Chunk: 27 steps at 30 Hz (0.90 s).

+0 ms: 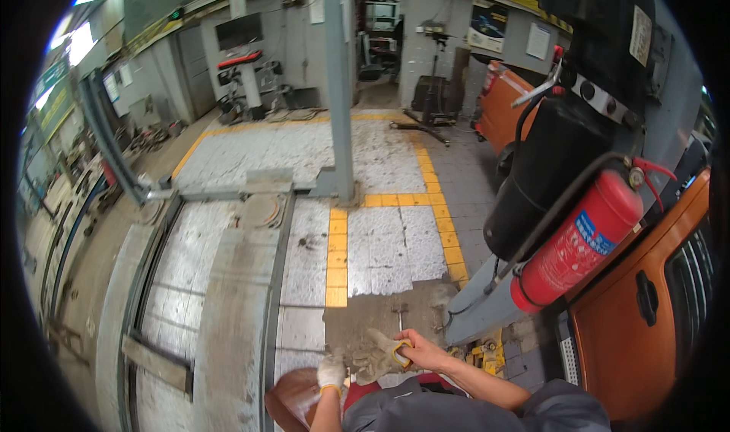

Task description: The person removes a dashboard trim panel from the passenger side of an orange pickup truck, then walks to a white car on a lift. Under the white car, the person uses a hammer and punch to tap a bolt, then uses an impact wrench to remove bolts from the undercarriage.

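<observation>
My left hand (331,373), in a pale knit work glove with a yellow cuff, is low at the centre; I cannot make out how its fingers are bent. My bare right hand (413,348) grips a dirty pale work glove (382,339) by its yellow cuff, with the glove's body reaching leftward toward my left hand. A brown rounded surface (293,401) lies below and left of my left hand.
A lift platform (232,303) runs along the left; a post (338,90) stands ahead. At right are a red extinguisher (570,246) on a column, a black cylinder (544,150) and an orange vehicle door (608,333). Yellow-bordered floor tiles (384,242) stretch ahead toward a doorway.
</observation>
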Each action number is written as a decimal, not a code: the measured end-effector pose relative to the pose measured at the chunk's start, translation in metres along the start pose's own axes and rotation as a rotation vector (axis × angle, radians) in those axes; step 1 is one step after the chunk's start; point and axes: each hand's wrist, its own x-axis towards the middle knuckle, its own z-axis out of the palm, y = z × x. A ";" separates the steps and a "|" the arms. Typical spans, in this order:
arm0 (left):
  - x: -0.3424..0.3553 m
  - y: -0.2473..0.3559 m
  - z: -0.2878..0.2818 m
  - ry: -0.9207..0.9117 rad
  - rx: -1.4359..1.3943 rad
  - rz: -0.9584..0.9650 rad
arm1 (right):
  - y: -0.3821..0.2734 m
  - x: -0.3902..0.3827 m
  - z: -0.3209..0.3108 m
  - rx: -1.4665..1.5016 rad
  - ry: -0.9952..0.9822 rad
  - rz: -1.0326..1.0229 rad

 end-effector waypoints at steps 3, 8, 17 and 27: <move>0.052 0.052 -0.057 0.156 -0.221 0.106 | -0.034 0.070 -0.010 -0.004 0.101 -0.133; 0.084 0.178 -0.092 -0.212 -0.448 0.325 | -0.054 0.202 -0.011 -0.016 0.295 -0.057; 0.233 0.358 -0.079 -0.257 -0.393 0.378 | -0.112 0.457 -0.080 -0.390 0.178 -0.090; 0.458 0.534 -0.060 -0.054 -0.177 0.729 | -0.244 0.643 -0.220 -0.394 0.326 -0.359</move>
